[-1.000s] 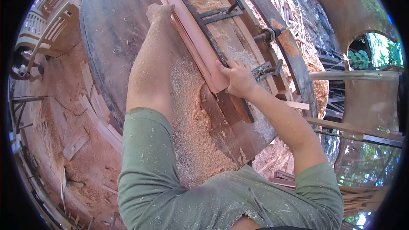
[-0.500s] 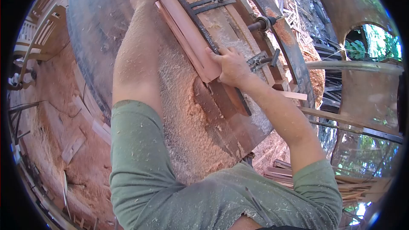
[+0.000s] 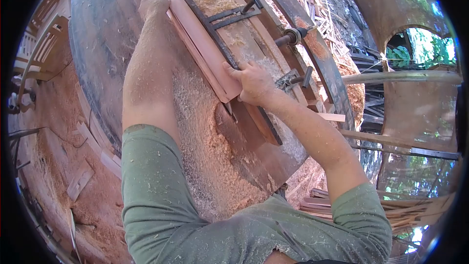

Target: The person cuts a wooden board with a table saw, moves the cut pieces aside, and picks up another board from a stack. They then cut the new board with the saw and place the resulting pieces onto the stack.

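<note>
A long reddish wooden board [image 3: 195,44] with a groove along its left side lies on the dusty work table [image 3: 105,34], alongside a dark straight fence [image 3: 207,27]. My left hand [image 3: 154,7] is curled against the board's left edge, farther up; its fingertips are partly hidden. At the near end, my right hand [image 3: 256,83] grips the board, thumb on top and fingers bent down at the end and right side. Just past that end a small, thin upright piece shows above the table; I cannot make out what it is.
A metal clamp [image 3: 234,15] and a second clamp [image 3: 295,80] hold the fence side. Sawdust [image 3: 195,166] is heaped on the near part of the table. Wood strips [image 3: 312,203] lie at the lower right, and wooden chairs [image 3: 49,54] stand at the far left.
The board has slid slightly away from me along the fence, and both hands have moved with it. More of the thin piece past its near end shows. The whole view has shifted a little.
</note>
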`<state>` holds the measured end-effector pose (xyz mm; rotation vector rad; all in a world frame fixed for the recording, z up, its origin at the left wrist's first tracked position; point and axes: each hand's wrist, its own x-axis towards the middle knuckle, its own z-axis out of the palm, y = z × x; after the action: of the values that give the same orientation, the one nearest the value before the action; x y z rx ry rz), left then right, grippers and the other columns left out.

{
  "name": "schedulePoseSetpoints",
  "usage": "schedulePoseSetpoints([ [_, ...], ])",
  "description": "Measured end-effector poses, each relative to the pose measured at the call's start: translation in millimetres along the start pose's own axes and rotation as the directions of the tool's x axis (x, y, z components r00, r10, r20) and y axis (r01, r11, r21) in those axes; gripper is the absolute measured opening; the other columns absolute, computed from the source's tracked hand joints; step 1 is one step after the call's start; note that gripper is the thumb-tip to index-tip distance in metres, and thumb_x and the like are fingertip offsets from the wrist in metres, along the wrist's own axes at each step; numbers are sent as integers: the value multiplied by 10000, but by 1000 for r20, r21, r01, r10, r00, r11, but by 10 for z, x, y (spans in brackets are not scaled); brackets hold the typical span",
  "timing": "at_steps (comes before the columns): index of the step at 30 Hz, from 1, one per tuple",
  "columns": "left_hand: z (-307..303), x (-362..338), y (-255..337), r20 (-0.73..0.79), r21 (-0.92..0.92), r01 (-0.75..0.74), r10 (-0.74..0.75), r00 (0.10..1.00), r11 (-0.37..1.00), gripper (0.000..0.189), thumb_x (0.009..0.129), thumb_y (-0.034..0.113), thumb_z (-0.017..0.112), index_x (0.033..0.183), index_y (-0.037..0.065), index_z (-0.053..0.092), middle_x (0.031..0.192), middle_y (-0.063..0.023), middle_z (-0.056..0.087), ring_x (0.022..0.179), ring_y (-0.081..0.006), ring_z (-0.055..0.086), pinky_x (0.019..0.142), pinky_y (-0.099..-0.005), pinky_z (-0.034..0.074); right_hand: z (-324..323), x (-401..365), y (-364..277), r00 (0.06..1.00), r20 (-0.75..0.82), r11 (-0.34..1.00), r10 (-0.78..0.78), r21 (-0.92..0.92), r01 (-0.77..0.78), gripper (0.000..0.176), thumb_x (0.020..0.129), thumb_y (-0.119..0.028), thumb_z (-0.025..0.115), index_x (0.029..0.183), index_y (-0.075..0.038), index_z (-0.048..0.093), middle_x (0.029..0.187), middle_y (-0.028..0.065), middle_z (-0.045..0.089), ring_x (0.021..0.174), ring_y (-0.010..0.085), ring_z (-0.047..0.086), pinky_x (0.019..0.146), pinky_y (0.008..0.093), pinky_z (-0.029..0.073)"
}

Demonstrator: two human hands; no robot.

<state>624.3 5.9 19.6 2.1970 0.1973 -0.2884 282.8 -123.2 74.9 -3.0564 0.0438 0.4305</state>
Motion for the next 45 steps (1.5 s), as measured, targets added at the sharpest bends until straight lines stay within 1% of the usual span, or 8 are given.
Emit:
schedulePoseSetpoints([
  [16,57,352,-95,-168,176,-199,228,959,964,369,734,322,728,939,15,722,1019,-188,713,1045,-303,675,910,-367,513,-84,198,-15,997,56,999,54,2,-54,733,782,-80,603,1475,-236,424,1172,143,585,1195,334,519,945,532,466],
  [24,-643,228,-264,-234,201,-3,51,971,980,386,789,276,656,1039,-14,700,1124,-237,677,1119,-341,643,939,-399,503,-96,534,3,999,-8,999,37,15,-37,691,807,-106,578,1468,-247,432,1230,163,574,1234,368,500,1009,543,444],
  [28,-1376,608,-1343,-333,112,81,-39,942,990,442,762,316,682,1038,-29,695,1107,-221,687,1071,-344,660,897,-406,516,-185,736,7,1000,6,1000,1,26,-1,672,821,-125,564,1470,-231,428,1240,174,568,1237,377,504,1006,546,445],
  [32,-2098,178,-2368,-412,-245,-44,-63,909,968,228,742,160,732,748,-52,647,692,-104,633,549,-167,545,503,-326,431,-148,991,60,998,-56,999,-40,-8,40,673,821,-127,569,1472,-217,423,1251,177,561,1236,373,507,1005,541,446],
  [34,-2422,8,-2875,-322,-128,44,-83,943,991,230,775,155,720,695,-47,643,653,-86,619,527,-167,539,499,-309,421,-213,1123,37,999,-13,999,-34,-24,33,680,818,-133,579,1473,-217,420,1269,175,551,1244,371,501,1007,543,445],
  [36,-2500,-553,-2957,-281,-386,76,-196,939,919,297,826,212,723,831,-75,650,769,-108,649,613,-176,580,532,-310,453,-292,1226,-26,999,26,999,-22,-39,23,686,814,-139,589,1474,-216,417,1286,173,541,1252,369,495,1008,546,444],
  [39,-2300,-898,-3415,-487,-185,151,-224,844,971,512,876,358,670,1058,-115,598,978,-170,647,821,-224,615,673,-336,492,-462,1348,-156,1000,-8,993,22,-119,-23,822,729,-232,769,1474,-238,421,1360,156,490,1287,387,460,1014,561,435],
  [45,-1467,-2693,-2945,-178,-7,454,-448,876,891,747,974,575,391,1228,-110,549,1173,-376,578,1177,-463,551,993,-492,428,-421,1899,-65,998,-65,994,-25,-109,18,1018,593,-208,882,1488,-253,400,1380,127,492,1308,375,451,1026,520,438],
])
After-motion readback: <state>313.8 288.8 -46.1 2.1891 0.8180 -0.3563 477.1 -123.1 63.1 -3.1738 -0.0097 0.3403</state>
